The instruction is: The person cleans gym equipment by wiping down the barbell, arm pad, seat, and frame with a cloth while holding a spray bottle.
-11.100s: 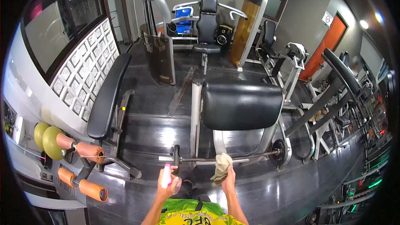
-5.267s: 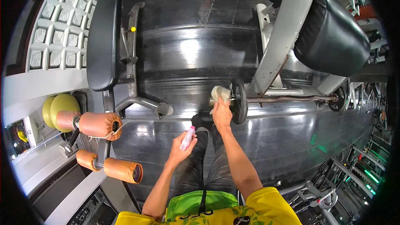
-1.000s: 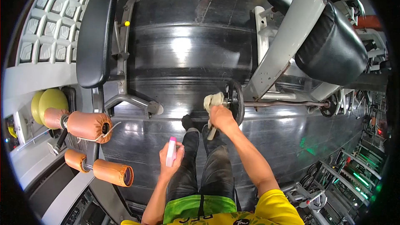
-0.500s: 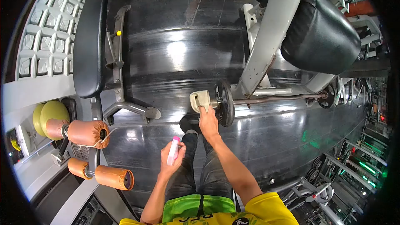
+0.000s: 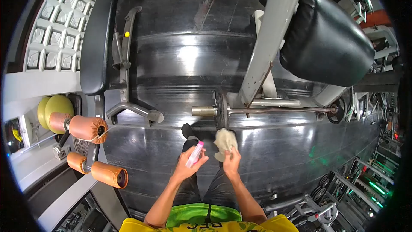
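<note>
My left hand (image 5: 189, 165) is closed around a small clear spray bottle (image 5: 195, 154) with a pink top. In my right hand (image 5: 232, 163) is a crumpled beige cloth (image 5: 225, 142), pinched by its right side. The cloth is just below a dark weight plate (image 5: 222, 109) on a barbell (image 5: 279, 109). The bar's bare metal end (image 5: 204, 111) sticks out to the left of the plate. A second plate (image 5: 337, 110) is at the bar's right end.
A black bench (image 5: 96, 38) stands at the left, with orange foam rollers (image 5: 88, 129) below it. Green balls (image 5: 58, 108) lie at the far left. A grey frame (image 5: 268, 38) carries a black pad (image 5: 328, 38) at the right. Racks (image 5: 369, 180) are at the lower right.
My right hand and the cloth have moved off the bar's end, down and to the right. My left hand has shifted slightly right with the bottle tilted. The view has shifted a little.
</note>
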`<action>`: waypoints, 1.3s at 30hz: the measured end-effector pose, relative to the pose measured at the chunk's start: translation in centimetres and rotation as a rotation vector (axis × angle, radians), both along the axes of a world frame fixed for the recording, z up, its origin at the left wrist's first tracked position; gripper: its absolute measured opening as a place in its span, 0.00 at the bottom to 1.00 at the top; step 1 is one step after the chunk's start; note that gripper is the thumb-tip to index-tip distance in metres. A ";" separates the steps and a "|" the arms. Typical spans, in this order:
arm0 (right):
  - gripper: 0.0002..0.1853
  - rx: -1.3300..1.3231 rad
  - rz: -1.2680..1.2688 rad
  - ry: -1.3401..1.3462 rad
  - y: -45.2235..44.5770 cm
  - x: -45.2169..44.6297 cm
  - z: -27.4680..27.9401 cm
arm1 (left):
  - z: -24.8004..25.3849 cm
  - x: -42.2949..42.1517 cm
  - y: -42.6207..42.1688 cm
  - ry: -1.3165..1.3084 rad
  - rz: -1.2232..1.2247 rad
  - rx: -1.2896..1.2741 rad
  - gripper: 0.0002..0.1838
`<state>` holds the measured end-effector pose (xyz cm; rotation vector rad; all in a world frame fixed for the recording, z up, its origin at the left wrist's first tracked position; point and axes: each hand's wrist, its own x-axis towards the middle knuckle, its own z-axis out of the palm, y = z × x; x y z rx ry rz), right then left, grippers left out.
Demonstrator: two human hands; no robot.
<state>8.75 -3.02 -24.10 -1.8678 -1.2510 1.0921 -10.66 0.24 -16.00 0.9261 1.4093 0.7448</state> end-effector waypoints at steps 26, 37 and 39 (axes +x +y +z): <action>0.22 -0.053 -0.267 -0.041 2.8 13.8 -2.5 | -5.4 14.4 1.0 0.125 0.340 -0.055 0.07; 0.13 0.097 0.315 -0.216 13.2 1.4 -7.4 | -4.1 11.5 -0.1 0.087 0.228 -0.047 0.07; 0.13 0.094 0.343 -0.235 12.2 2.3 -6.7 | -4.4 10.8 -0.3 0.076 0.246 -0.052 0.07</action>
